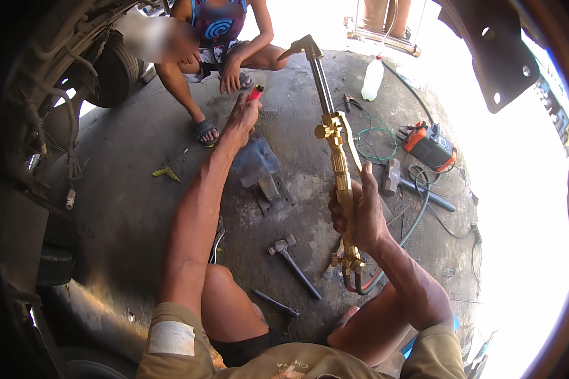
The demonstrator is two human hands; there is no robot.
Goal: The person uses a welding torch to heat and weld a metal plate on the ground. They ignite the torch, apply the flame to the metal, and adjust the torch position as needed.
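A red lighter (255,93) is gripped in my left hand (243,117), its dark end pointing up and away from me. My right hand (363,211) is wrapped round the brass handle of a cutting torch (339,161), held upright. The torch's steel tubes rise to an angled head whose tip points left, beyond the lighter and apart from it. Red and dark hoses leave the torch's lower end. Below my left hand, a bluish metal sheet (257,161) lies on the floor beside a metal block (270,188).
Another person (218,38) squats ahead. On the floor are a hammer (295,265), a metal rod (275,303), and a sledgehammer (392,177). A grey-orange machine (430,146) with cables and a plastic bottle (372,80) stand right. Vehicle parts (50,107) line the left.
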